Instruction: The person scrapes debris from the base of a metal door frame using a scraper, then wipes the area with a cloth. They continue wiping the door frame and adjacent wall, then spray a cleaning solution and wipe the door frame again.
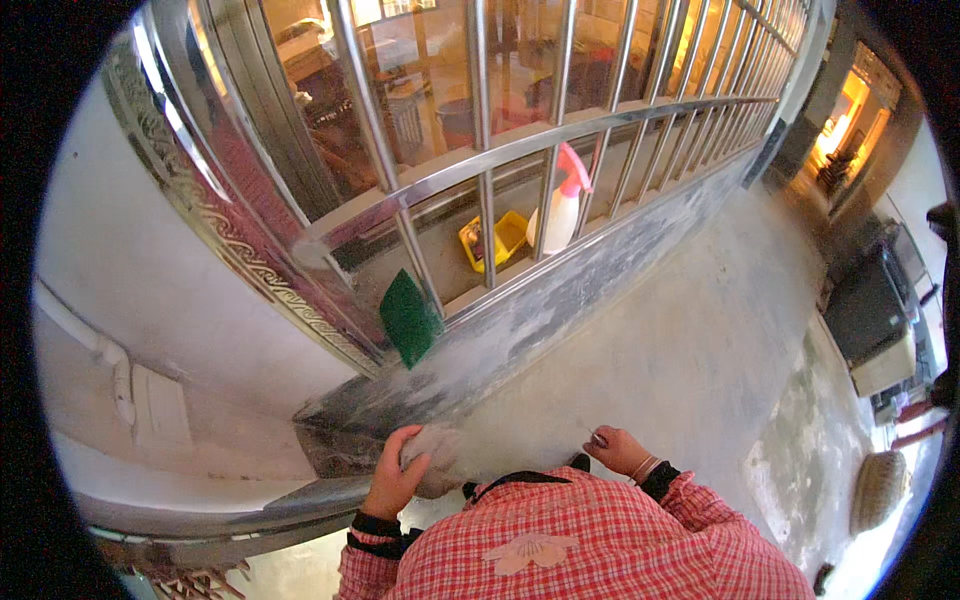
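My left hand (394, 474) is curled around a blurred greyish, rounded object (435, 457), which shows between thumb and forefinger; its material is unclear. Between the fingers of my right hand (621, 451) is a small, thin metal object (598, 438), its kind too small to tell. Both hands are low in front of my red checked garment (600, 540), apart from each other. Beyond them, a green scouring pad (409, 319) rests at the corner of the window ledge. A white spray bottle (559, 221) with a pink trigger head stands behind the window bars.
Steel window bars (480, 75) rise above the concrete ledge (540, 322). A yellow plastic container (506, 238) sits behind them. A tiled border (247, 259) edges the wall at left. The concrete floor (675, 337) runs right, past a dark-topped cabinet (870, 307) and a woven basket (877, 491).
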The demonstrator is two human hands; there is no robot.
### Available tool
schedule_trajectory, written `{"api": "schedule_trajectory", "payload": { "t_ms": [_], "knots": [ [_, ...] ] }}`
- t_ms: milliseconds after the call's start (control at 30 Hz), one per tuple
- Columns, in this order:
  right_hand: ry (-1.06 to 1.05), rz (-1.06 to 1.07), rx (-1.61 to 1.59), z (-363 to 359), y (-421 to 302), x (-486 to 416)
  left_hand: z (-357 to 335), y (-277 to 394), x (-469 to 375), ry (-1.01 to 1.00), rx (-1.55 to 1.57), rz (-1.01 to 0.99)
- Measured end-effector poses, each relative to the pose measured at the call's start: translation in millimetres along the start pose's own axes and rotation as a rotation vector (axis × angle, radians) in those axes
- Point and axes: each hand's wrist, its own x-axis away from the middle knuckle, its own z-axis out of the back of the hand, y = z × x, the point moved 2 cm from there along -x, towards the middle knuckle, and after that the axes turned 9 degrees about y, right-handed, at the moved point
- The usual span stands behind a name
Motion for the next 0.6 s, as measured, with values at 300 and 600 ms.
{"api": "schedule_trajectory", "payload": {
  "t_ms": [300,600],
  "knots": [
    [-0.184,0.146,-0.825,124.2,-55.1,-34.7,-207.8,149.2,-54.4,-0.497,0.436,-0.098],
    [0.320,-0.113,-1.115,190.4,75.9,1.4,-274.0,133.1,-90.4,-0.344,0.450,0.071]
  ]
}}
